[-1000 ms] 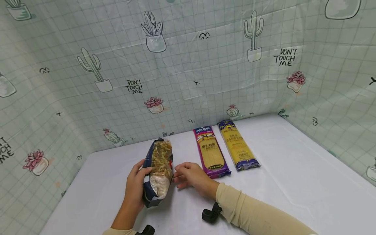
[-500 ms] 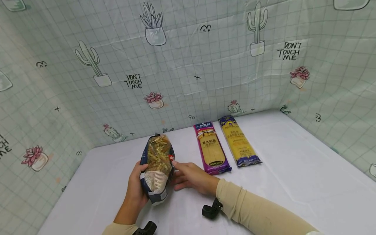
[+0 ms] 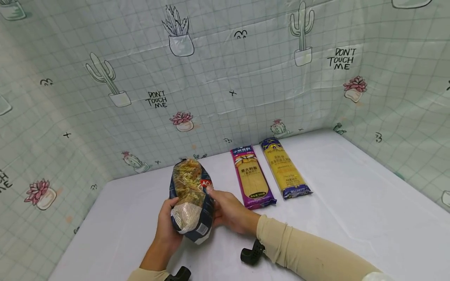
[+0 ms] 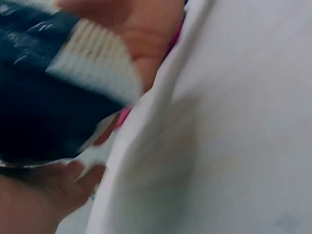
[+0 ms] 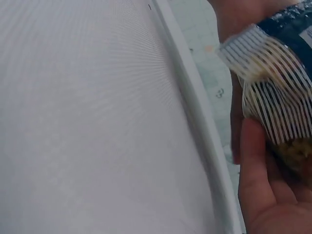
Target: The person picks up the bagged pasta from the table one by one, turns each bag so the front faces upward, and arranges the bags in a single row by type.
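Observation:
A dark blue pasta bag [image 3: 190, 181] with a clear window, a striped end and a red label is held above the table, tilted. My left hand [image 3: 168, 228] grips its left side, thumb on the front edge. On the other side my right hand [image 3: 231, 211] holds it, thumb beside the red label and fingers behind. In the left wrist view the blue underside of the bag [image 4: 44, 92] shows between both hands. The right wrist view has the striped end of the bag [image 5: 278, 87] against a thumb. Fingers behind the bag are partly hidden.
Two flat spaghetti packs lie side by side at the back: a purple-edged pack [image 3: 252, 177] and a yellow and blue pack [image 3: 285, 168]. The white table [image 3: 337, 218] meets a patterned cloth wall [image 3: 211, 78] behind and at both sides.
The bag has turned, bringing its red label and a blue side into view. My right hand, apart from the bag at first, has come to hold its right side. The spaghetti packs lie as before.

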Motion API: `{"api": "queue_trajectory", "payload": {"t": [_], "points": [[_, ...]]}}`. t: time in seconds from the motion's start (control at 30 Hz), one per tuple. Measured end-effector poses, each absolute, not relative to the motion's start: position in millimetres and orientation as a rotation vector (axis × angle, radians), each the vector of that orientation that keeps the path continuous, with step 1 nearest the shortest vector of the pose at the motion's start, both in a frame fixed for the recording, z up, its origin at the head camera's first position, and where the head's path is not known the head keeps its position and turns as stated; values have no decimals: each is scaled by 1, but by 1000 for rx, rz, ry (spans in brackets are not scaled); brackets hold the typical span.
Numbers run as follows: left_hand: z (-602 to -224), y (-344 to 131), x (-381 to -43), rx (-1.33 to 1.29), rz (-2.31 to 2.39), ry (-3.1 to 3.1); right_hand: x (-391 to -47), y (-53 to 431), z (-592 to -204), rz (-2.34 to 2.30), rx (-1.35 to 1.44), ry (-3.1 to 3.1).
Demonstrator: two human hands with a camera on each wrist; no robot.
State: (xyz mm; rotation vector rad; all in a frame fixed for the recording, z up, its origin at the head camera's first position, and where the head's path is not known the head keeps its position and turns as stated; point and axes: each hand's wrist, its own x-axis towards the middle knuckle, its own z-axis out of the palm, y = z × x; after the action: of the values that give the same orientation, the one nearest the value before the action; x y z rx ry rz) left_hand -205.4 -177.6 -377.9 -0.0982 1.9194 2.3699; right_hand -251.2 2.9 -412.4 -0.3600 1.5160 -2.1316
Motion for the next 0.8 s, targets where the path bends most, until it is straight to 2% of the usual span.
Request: {"api": "queue_trajectory", "payload": {"t": [0.27, 0.57, 0.8], "points": [[-361, -189, -209, -181, 2083, 2468, -259, 13, -401, -2179, -333, 1817], [-364, -179, -207, 25, 1865, 2556, -266, 16, -404, -2218, -219, 1892], [-371, -179, -202, -20, 1878, 2556, -264, 13, -404, -2157, -265, 1876]]}}
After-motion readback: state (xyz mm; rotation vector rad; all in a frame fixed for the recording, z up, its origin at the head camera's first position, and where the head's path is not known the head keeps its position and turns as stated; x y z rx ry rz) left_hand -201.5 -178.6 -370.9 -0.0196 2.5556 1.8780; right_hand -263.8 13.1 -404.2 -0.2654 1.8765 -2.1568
